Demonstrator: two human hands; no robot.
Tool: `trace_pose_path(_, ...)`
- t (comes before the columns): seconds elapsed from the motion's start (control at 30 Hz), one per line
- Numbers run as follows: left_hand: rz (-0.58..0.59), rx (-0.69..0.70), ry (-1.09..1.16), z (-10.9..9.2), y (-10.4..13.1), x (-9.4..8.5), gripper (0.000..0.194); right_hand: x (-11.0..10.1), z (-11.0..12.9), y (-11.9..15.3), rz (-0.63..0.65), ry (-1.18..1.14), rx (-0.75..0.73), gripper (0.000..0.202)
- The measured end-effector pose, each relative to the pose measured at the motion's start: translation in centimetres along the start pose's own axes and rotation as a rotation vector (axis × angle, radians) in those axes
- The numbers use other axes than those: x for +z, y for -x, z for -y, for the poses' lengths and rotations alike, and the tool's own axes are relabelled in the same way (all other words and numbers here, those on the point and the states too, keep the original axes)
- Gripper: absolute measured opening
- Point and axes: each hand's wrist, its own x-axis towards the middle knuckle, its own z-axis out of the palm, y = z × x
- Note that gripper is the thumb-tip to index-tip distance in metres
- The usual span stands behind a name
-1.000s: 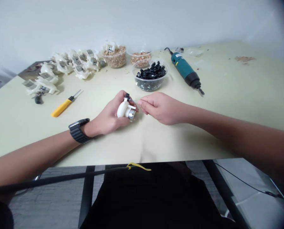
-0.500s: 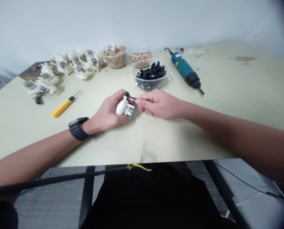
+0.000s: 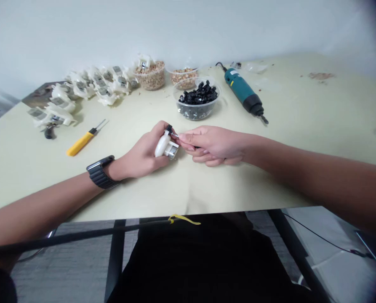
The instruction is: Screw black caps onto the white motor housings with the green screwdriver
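My left hand [image 3: 142,151] is wrapped round a white plastic housing [image 3: 161,144] with a silver metal cylinder at its lower right. A small black part [image 3: 169,128] sits at the housing's top, by my left fingertips. My right hand [image 3: 211,145] is closed, its thumb and forefinger pinching a thin metal piece [image 3: 174,134] that points at the black part. Most of that piece is hidden in the fingers, so its kind cannot be told. Both hands are just above the table, close together.
A clear bowl of black parts [image 3: 198,101] stands beyond my hands, with two tubs of small tan pieces [image 3: 151,78] behind. A teal power screwdriver [image 3: 243,90] lies at right. To the left are a yellow-handled screwdriver [image 3: 80,144] and several white housings [image 3: 61,105].
My right hand has turned, and its lower fingers now show curled beneath the thumb. My left hand keeps hold of the housing, almost in place. The whole view has shifted slightly.
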Motion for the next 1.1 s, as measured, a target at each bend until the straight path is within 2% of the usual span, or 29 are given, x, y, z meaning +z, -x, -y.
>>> trace_pose_path(0.1, -0.046, -0.030, 0.101, 0.6, -0.5, 0.2, 0.049, -0.3, 0.5, -0.3, 0.040, -0.113, 0.026, 0.040)
trace_pose_path(0.23, -0.125, -0.112, 0.485, 1.7, -1.3, 0.8, 0.052, -0.7, 1.2, -0.2, -0.104, 0.008, -0.062, 0.031)
trace_pose_path(0.37, -0.203, -0.180, 0.632, 1.9, -1.5, 1.0, 0.053, -1.5, 0.7, 0.0, -0.342, 0.374, -0.234, 0.022)
trace_pose_path(0.43, -0.214, -0.200, 0.670, 1.7, -1.5, 1.0, 0.052, -1.9, 0.3, -0.1, -0.496, 0.601, -0.303, 0.020)
trace_pose_path(0.5, -0.212, -0.211, 0.704, 1.4, -1.4, 0.9, 0.052, -2.1, 0.1, -0.2, -0.578, 0.734, -0.335, 0.014)
trace_pose_path(0.67, -0.202, -0.218, 0.760, 1.4, -1.5, 0.9, 0.051, -2.3, 0.1, 0.1, -0.543, 0.938, -0.468, 0.019)
trace_pose_path(0.8, -0.202, -0.227, 0.802, 1.7, -1.6, 0.7, 0.048, -2.3, -0.3, 0.1, -0.554, 1.036, -0.432, 0.023)
trace_pose_path(0.93, -0.162, -0.228, 0.858, 1.7, -1.7, 0.5, 0.046, -2.5, -0.6, -0.1, -0.571, 1.165, -0.506, 0.025)
trace_pose_path(1.1, -0.165, -0.234, 0.892, 1.5, -1.6, 0.4, 0.049, -2.3, -0.6, -0.1, -0.590, 1.267, -0.477, 0.029)
